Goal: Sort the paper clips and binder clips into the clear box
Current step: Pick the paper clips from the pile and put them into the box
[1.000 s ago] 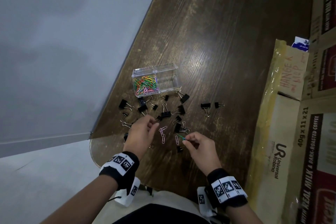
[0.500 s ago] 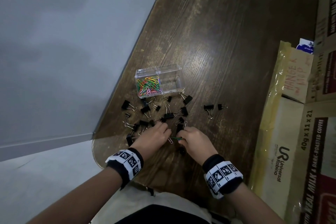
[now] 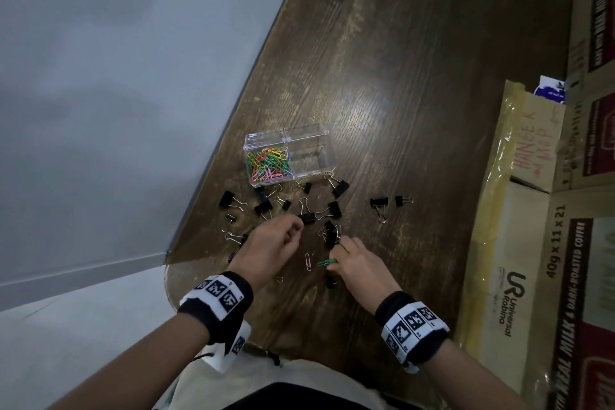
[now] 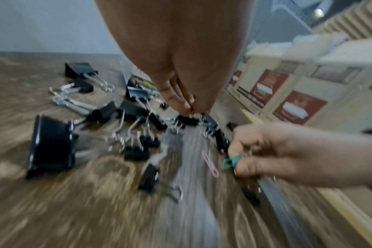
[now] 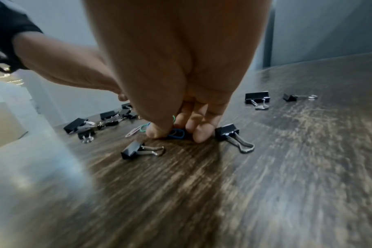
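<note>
A clear two-part box [image 3: 321, 143] stands on the dark wooden table [image 3: 382, 76]. Its left part is full of coloured paper clips [image 3: 269, 165]; its right part looks empty. Black binder clips [image 3: 378, 202] [image 4: 51, 144] [image 5: 257, 98] lie scattered in front of it. My right hand [image 3: 334, 261] [image 4: 236, 165] [image 5: 174, 134] pinches green and blue paper clips [image 4: 230, 162] low at the table top. My left hand [image 3: 294, 231] [image 4: 191, 110] hovers over the binder clips, fingertips pinched on something small, seemingly a pale paper clip. A pink paper clip [image 3: 308, 261] [image 4: 210, 165] lies between the hands.
Cardboard cartons [image 3: 532, 210] line the table's right side, close to my right wrist. The table's left edge [image 3: 213, 183] runs diagonally just left of the box, with grey floor beyond. The rounded near edge sits right under my wrists.
Half a second ago both hands were together, down on the loose clips. They have since drawn apart, the left one rising towards the box. One pink clip is left between them.
</note>
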A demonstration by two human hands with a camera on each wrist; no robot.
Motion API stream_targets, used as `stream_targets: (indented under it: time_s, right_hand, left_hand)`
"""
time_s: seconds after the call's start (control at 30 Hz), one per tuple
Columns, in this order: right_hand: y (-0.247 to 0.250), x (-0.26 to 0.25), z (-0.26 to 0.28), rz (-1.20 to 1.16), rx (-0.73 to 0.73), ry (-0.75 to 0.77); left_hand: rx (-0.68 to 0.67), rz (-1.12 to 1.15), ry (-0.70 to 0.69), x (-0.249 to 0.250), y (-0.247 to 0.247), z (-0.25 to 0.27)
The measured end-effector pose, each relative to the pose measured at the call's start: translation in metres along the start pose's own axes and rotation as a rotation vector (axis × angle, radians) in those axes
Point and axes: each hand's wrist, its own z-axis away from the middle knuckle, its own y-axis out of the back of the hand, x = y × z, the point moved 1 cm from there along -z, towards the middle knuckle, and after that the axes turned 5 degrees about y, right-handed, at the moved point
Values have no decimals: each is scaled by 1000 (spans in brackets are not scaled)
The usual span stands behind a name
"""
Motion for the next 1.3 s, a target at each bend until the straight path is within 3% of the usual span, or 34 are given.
stream_targets:
  time_s: [0.23, 0.47, 0.67, 0.87, 1.07, 1.17, 1.3]
  right_hand:
    - [36, -12, -7, -491, 76, -138]
    - [84, -42, -90, -593, 394, -31]
    - [100, -61, -151, -404, 448, -8]
    - [98, -56, -148, -330, 470, 94]
    - [85, -23, -85, -321, 691, 62]
    - [63, 0, -46, -315, 587, -74]
    - [31, 14, -12, -275, 414, -175]
  left_hand:
    - [333, -24, -60, -1, 65, -43]
    - [392, -250, -84, -23, 66, -66]
    - [212, -556, 39, -28, 48, -36]
    - [302, -435, 126, -23, 42, -6]
    - [311, -328, -25, -30, 31, 12]
    - [184, -307, -176, -39, 21, 20]
    - [-136, -396, -361, -34, -7, 34]
